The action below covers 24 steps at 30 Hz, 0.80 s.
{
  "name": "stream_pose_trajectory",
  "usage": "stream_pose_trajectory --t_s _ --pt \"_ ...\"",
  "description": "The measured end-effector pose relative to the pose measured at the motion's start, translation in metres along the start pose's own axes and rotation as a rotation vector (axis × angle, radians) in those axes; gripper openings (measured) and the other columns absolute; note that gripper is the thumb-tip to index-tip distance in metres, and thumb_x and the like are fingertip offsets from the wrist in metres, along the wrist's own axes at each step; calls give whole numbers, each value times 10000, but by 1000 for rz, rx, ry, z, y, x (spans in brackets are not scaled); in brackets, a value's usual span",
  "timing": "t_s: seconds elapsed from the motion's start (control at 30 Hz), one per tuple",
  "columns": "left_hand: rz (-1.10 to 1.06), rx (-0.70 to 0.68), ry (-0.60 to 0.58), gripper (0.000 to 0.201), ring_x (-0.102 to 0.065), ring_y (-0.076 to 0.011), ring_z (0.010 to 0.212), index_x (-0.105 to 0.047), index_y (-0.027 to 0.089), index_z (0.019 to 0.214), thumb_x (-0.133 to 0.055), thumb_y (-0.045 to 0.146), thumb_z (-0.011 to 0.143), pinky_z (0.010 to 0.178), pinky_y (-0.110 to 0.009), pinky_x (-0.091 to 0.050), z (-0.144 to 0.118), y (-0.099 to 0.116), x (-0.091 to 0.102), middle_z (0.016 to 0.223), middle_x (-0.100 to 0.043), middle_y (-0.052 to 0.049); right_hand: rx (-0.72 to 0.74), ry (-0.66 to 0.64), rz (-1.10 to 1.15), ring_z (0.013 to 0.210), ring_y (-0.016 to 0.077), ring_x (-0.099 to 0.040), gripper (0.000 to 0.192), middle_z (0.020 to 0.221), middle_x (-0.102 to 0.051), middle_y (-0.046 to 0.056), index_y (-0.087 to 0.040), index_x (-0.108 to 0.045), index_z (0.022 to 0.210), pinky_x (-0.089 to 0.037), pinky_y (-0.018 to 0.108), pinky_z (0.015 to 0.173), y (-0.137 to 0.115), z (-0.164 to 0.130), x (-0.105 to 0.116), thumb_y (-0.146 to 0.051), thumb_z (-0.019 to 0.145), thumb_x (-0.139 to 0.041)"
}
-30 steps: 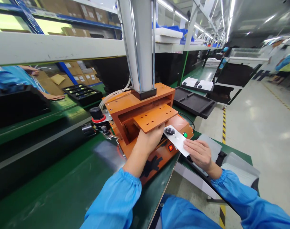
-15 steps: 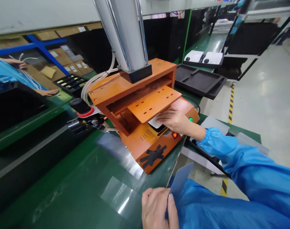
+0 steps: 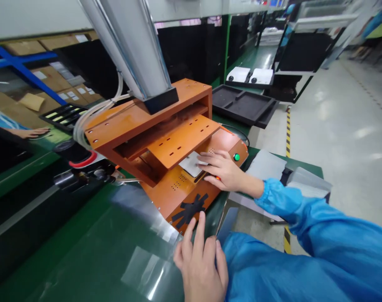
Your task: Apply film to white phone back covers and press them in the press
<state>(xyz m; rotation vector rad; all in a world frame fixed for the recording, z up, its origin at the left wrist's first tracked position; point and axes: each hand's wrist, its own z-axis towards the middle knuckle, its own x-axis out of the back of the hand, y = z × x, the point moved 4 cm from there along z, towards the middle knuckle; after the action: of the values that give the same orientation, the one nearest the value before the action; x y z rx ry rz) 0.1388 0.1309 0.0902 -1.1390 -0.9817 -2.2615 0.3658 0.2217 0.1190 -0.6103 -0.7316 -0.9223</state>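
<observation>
Left hand: nearest the camera, flat on the green belt at its edge, fingers spread and grasping nothing; index fingertip touching the front edge of the orange press.
Clear film: lying flat on the belt just left of that hand.
Thin sheet: standing up just right of the left hand; whether pinched by it or only propped, cannot tell.
Right hand: resting palm-down on the press's front deck, fingers loose, fingertips pressing on the white part, not clenched around it.
White part: seated on the deck, half under the slotted orange plate.
Orange press: green button just right of the hand; grey column rising from the top.
Black tray: behind the press, on the bench.
Another person's hand: far left, flat on the bench.
</observation>
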Motion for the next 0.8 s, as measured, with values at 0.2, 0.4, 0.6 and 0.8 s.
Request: stream_pose_trajectory --t_s 0.2,0.4,0.6,0.8 --pt "206 -78 28 86 -485 -416 1379 -656 224 868 -575 230 896 922 -560 -374 -1 -17 -18 1523 -531 -108 -510 375 -191 1078 262 -593 400 1151 -613 107 -259 -598 1360 -474 460 935 36 -119 9 -196 974 -513" --pt "247 -100 68 88 -545 -393 1308 -602 219 793 -583 221 878 844 -502 -395 3 -21 -18 1539 -514 -87 -436 199 -251 1055 253 -577 579 1153 -607 100 -299 -505 1478 -492 456 897 66 -126 10 -91 940 -445" --pt "146 -109 61 97 -558 -363 1300 -665 248 845 -578 244 890 862 -505 -350 3 -2 -5 1468 -593 -59 -530 144 36 1013 236 -598 345 1156 -636 115 -238 -637 1308 -533 438 900 72 -123 33 -291 986 -525" --pt "-63 -376 -39 341 -589 -265 1278 -687 323 1237 -555 224 939 978 -447 -365 -25 42 -33 1360 -683 -24 -954 -646 1026 631 153 -662 797 731 -697 82 -116 -734 919 -543 258 572 4 -201 -3 -723 1004 -225"
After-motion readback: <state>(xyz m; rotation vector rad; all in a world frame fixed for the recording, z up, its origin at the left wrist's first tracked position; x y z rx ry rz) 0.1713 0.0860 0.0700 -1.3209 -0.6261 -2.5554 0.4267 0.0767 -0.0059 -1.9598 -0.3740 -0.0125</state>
